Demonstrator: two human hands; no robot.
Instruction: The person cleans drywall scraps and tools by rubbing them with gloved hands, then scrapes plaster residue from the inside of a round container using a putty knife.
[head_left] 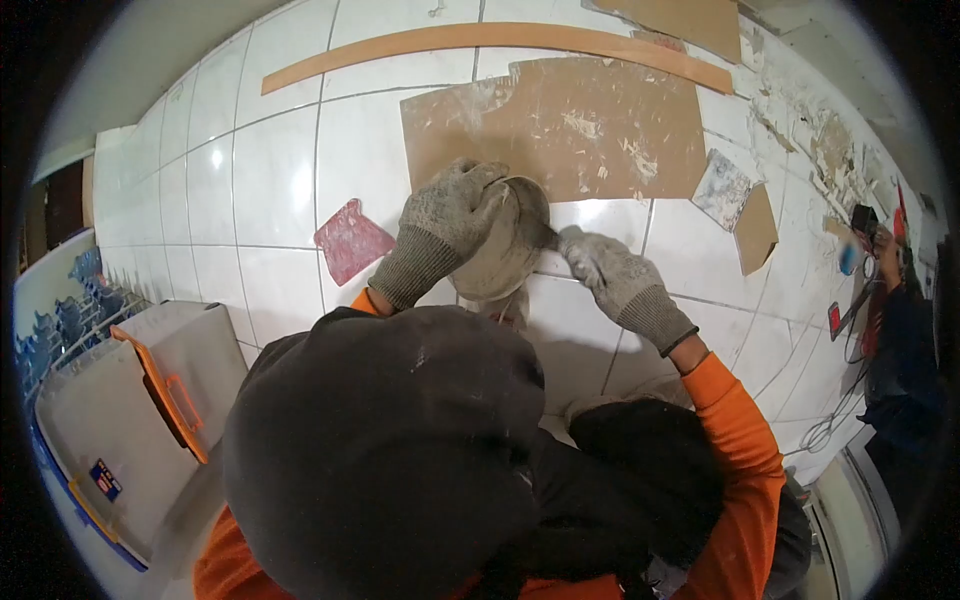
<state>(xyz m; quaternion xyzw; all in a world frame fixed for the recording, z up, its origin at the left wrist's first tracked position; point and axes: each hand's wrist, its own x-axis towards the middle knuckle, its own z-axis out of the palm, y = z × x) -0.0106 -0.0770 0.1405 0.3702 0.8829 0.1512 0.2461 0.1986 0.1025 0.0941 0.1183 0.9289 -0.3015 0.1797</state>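
My left hand (455, 215), in a grey knit glove, is closed on the rim of a round, paste-smeared tub (495, 255). The tub is tilted, and its inside is coated grey-beige. My right hand (612, 278), gloved the same way, is at the tub's right side with its fingers curled. A small dark piece shows between those fingers and the rim, but its kind is hidden. Just beyond the tub lies a flat brown board (480, 135) with whitish smears. Left of my left hand is a reddish, dusty flat piece (352, 242).
A long curved-looking orange-brown strip (500, 38) lies across the white tiled floor (275, 195). To the right are a grey-white fragment (722, 188) and a brown piece (757, 232). Storage bins (115, 430) stand at left. Another person's hand (886, 252) is at far right, near cables (825, 432).
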